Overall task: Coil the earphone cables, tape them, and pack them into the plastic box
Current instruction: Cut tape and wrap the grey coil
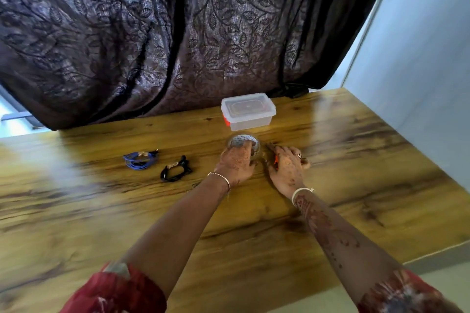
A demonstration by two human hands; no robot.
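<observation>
The left hand [235, 162] gripped the clear tape roll [243, 141] on the bench [101, 211], fingers curled over its rim. Just beside it, the right hand [287, 168] closed round a small orange tool [276, 159] — too blurred to name. The blue earphone coil [138, 160] and black earphone coil [175, 172] lay to the left; the lidded plastic box [248, 112] stood just behind the roll.

Head camera, looking forward and down

Worn on the person's head, the single wide view tilts over the wooden bench [356, 173], close above both forearms, facing a dark curtain [152, 33] behind
</observation>
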